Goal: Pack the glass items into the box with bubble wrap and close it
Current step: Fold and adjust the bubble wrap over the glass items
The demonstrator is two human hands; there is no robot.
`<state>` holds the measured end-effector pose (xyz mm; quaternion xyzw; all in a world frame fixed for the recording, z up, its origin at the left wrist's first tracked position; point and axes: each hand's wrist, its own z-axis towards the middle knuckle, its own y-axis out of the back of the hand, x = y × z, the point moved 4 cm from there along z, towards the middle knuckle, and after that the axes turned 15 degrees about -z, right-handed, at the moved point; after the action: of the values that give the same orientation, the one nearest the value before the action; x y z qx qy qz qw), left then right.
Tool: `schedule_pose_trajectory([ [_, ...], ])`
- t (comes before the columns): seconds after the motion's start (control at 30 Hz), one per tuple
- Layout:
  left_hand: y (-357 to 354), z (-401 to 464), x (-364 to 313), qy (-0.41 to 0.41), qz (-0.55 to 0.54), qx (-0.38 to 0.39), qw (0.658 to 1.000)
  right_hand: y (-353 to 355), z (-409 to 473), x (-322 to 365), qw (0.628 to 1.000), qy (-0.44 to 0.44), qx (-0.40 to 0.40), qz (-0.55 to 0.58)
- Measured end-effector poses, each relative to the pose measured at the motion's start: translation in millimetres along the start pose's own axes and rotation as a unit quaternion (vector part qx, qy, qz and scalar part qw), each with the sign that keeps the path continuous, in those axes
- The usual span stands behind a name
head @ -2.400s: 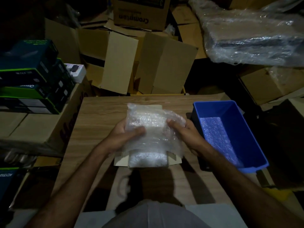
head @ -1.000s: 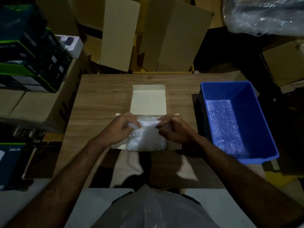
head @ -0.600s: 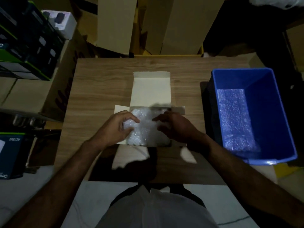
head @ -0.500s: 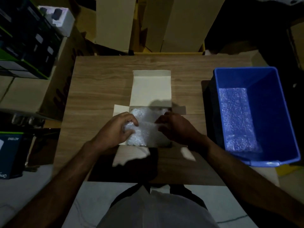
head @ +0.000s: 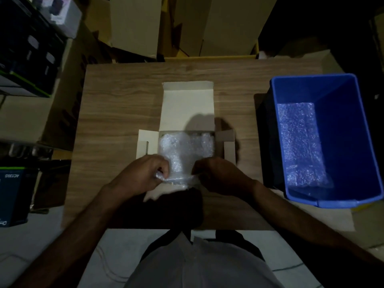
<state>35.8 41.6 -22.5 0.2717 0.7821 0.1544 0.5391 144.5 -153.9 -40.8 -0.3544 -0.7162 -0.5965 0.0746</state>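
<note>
A small white cardboard box [head: 188,107] lies open in the middle of the wooden table [head: 116,113], its lid flap folded away from me and side flaps spread. Bubble wrap [head: 185,149] fills the box; whatever it covers is hidden. My left hand [head: 145,173] pinches the near edge of the wrap at the box's front left. My right hand [head: 220,175] grips the same edge at the front right. The wrap's edge is stretched between both hands.
A blue plastic bin [head: 324,140] stands on the right of the table with a sheet of bubble wrap [head: 301,144] in its bottom. Cardboard boxes [head: 180,26] crowd behind the table. Dark product boxes [head: 27,57] are stacked at the left.
The bubble-wrapped bundle went from being held above the box to lying inside it. Both hands then slid from the wrap's middle to its near edge.
</note>
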Motion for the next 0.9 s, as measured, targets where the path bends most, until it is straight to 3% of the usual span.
schedule_pose_trajectory([
  [0.2, -7.1, -0.8, -5.7, 0.048, 0.011, 0.028, 0.998, -7.1, 6.4, 2.2, 0.987, 0.04, -0.033, -0.155],
  [0.3, 1.1, 1.8, -8.6, 0.022, -0.009, -0.027, 0.999, -3.8, 5.7, 8.2, 0.983, 0.021, -0.027, -0.178],
  [0.37, 1.9, 6.1, -4.8, 0.035, 0.029, -0.045, 0.998, -4.1, 2.0, 11.2, 0.985, 0.003, -0.023, -0.169],
  [0.6, -27.0, 32.0, -12.4, 0.12, 0.229, 0.059, 0.964, -7.7, -1.8, 16.7, 0.982, -0.01, 0.01, -0.189],
  [0.73, -40.3, 49.1, -12.0, 0.143, 0.288, 0.074, 0.944, -1.1, 4.3, 23.8, 0.974, -0.033, 0.028, -0.221],
  [0.83, -46.6, 49.6, -13.9, 0.135, 0.305, 0.052, 0.941, -7.4, 6.8, 24.9, 0.971, -0.036, 0.023, -0.237],
  [0.9, -50.5, 49.6, -16.4, 0.114, 0.337, -0.009, 0.935, -14.8, 11.0, 22.3, 0.968, -0.041, 0.004, -0.249],
])
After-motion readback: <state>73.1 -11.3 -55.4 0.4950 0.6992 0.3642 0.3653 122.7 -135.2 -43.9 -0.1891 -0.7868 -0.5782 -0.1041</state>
